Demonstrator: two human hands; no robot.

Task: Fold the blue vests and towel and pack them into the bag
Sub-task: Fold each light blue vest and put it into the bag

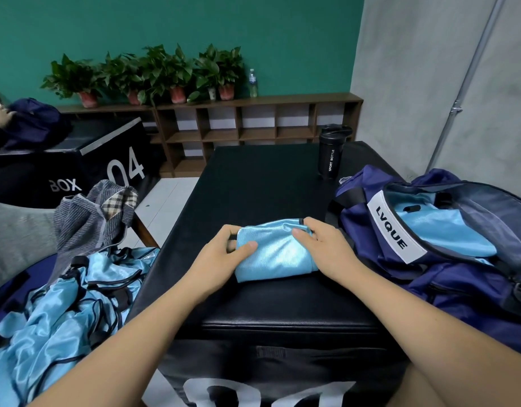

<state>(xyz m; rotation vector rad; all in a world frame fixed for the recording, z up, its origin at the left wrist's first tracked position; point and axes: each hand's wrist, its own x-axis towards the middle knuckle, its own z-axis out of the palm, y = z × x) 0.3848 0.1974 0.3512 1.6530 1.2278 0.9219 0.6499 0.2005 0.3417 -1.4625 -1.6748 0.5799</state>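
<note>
A folded light-blue vest (275, 254) lies on the black padded box (262, 183) in front of me. My left hand (221, 254) grips its left end, thumb on top and fingers curled round the edge. My right hand (324, 245) grips its right end in the same way. The navy bag (429, 248) marked LVQUE stands open at the right, with light-blue fabric (447, 227) inside it. A heap of unfolded blue vests (62, 312) lies at the lower left. A grey striped towel (92, 218) is draped behind that heap.
A black sport bottle (332, 154) stands at the box's far right corner. Another black box marked 04 (86, 160) sits at the left with a dark bag (33, 121) on it and another person's hand (1, 116). A shelf with several potted plants (153, 74) lines the green wall.
</note>
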